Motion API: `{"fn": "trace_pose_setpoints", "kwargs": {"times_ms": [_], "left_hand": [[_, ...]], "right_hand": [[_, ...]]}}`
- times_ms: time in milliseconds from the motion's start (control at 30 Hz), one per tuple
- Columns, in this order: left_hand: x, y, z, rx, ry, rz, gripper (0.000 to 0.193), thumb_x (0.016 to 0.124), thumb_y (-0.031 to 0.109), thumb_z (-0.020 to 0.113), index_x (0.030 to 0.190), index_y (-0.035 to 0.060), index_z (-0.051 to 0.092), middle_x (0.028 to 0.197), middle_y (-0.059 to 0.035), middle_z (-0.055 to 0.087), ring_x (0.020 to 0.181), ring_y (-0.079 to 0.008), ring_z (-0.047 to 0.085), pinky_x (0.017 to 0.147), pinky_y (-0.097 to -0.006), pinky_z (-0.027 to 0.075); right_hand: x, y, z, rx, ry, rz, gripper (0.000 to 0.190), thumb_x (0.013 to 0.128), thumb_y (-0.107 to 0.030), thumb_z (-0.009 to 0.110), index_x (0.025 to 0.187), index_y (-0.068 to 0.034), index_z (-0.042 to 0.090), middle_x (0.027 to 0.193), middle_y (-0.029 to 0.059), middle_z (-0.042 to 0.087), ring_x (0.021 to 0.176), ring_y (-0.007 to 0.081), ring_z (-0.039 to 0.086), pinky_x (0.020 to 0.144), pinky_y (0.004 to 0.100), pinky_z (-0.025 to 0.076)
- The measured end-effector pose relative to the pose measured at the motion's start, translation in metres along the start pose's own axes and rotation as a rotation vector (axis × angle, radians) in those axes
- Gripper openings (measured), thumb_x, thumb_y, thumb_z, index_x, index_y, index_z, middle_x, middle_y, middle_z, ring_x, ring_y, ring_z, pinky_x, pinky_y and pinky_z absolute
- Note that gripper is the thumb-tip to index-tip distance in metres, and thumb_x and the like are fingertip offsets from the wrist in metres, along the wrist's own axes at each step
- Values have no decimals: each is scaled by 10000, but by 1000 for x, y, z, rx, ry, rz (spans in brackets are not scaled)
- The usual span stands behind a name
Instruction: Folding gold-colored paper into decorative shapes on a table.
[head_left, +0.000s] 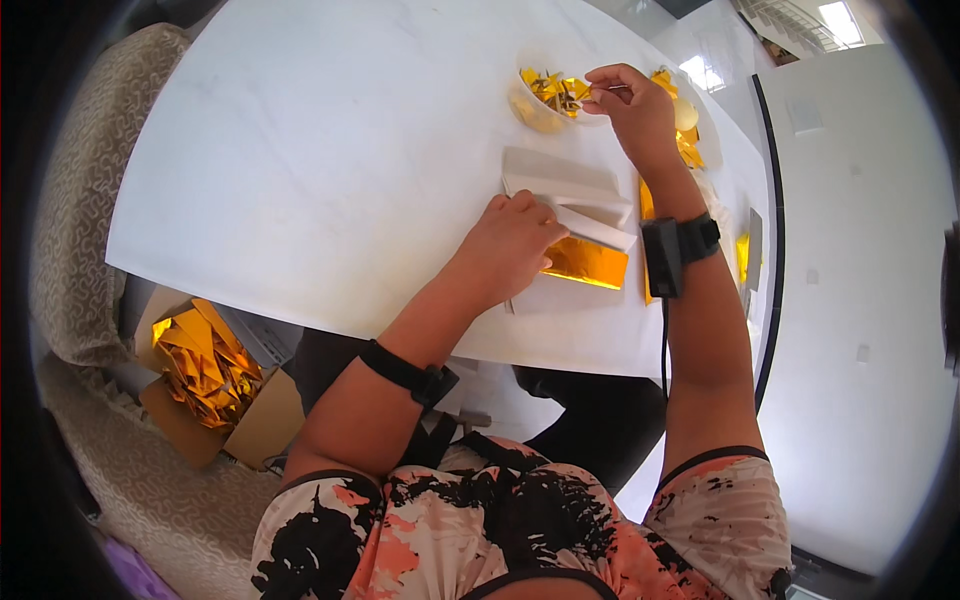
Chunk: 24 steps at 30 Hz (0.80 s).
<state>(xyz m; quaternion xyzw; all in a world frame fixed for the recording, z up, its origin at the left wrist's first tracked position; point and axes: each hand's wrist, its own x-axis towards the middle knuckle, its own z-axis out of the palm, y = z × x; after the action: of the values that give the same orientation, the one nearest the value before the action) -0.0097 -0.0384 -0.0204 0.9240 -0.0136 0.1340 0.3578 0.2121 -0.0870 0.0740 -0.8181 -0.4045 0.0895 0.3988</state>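
Observation:
A folded piece of pale paper (566, 176) with a gold foil panel (589, 262) lies on the white table, and my left hand (514, 244) rests on its left part, fingers pinching or pressing the folds. Farther up, my right hand (634, 105) reaches to the rim of a clear plastic bowl (536, 112). Thumb and forefinger are pinched at a small gold foil piece (577, 88) at the bowl's right side; whether it is lifted free cannot be told. More gold foil pieces fill the bowl.
Right of the bowl, a clear container holds gold foil pieces and a pale round object (685, 115). Gold foil sheets (646, 202) lie partly under my right forearm. Below the table's left edge, an open cardboard box (247, 427) holds folded gold foil beside a patterned sofa (97, 187).

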Motion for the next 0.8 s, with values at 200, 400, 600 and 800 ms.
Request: {"fn": "trace_pose_setpoints", "kwargs": {"times_ms": [200, 400, 600, 800], "left_hand": [[0, 3, -2, -90, 40, -66, 404, 825, 90, 780, 1222, 93, 709, 1183, -36, 672, 1186, -259, 562, 1070, -421, 405], [1, 2, -2, -78, 26, -57, 364, 830, 79, 769, 1190, 113, 725, 1165, -34, 673, 1177, -258, 560, 1051, -426, 408], [1, -2, 1, -84, 35, -50, 359, 825, 83, 775, 1179, 124, 728, 1143, -38, 678, 1175, -264, 555, 1051, -427, 405], [1, -2, 1, -67, 46, -28, 362, 826, 94, 781, 1182, 123, 727, 1133, -40, 681, 1175, -262, 555, 1050, -431, 402]], "right_hand": [[-42, -15, -12, 228, 14, 41, 223, 954, 16, 599, 1148, 56, 702, 963, 83, 733, 920, 159, 753, 843, 239, 583], [-49, -8, -14, 406, -17, 143, 220, 977, -11, 626, 1171, 64, 698, 1013, 113, 735, 987, 176, 749, 895, 227, 566], [-15, 3, -1, 319, 36, 64, 166, 968, -9, 629, 1091, 54, 722, 966, 109, 751, 943, 181, 765, 820, 210, 569], [20, 21, 13, 5, 34, -115, 158, 905, -64, 677, 1031, 7, 741, 854, 106, 758, 749, 155, 745, 692, 274, 562]]}}
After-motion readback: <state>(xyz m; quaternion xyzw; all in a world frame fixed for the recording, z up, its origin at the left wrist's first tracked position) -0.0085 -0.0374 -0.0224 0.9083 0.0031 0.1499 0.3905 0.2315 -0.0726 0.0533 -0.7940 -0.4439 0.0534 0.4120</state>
